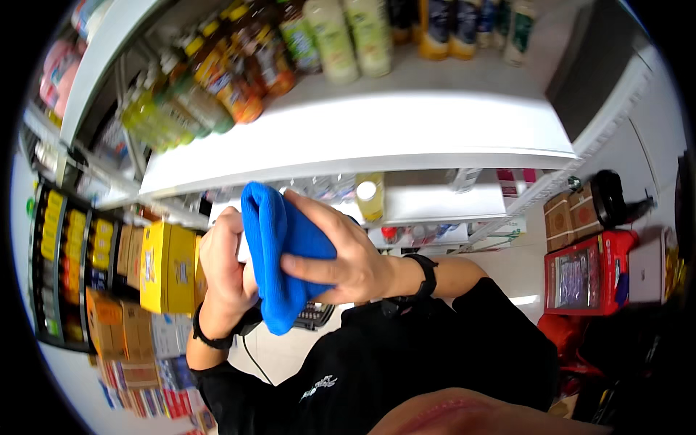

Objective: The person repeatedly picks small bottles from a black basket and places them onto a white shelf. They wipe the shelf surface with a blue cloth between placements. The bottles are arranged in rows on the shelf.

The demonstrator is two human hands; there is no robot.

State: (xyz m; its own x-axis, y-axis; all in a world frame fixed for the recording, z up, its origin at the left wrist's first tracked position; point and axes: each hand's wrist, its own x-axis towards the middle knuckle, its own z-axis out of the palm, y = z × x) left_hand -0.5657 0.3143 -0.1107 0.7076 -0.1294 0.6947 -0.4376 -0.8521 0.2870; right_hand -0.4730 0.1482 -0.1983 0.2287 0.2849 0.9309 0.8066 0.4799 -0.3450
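Observation:
Close before my chest, a folded blue cloth point(304, 239) is held in my right hand point(353, 261), with the thumb and fingers spread over its outer side. My left hand point(223, 261) is on the left of the cloth, its fingers curled around a white object point(243, 249). Most of that object lies hidden behind the cloth and fingers, so its kind cannot be told. Behind the hands is a white shelf board point(370, 130). A bottle of yellow liquid with a white cap point(371, 201) stands on the lower shelf, just beyond my right hand.
Drink bottles point(228, 81) crowd the upper shelf's back left, with pale green bottles point(353, 41) beside them. Yellow boxes point(168, 266) and cardboard cartons point(122, 326) are stacked at left. At right are a red case point(590, 274) and cartons point(571, 217). A metal shelf upright point(609, 125) bounds the right side.

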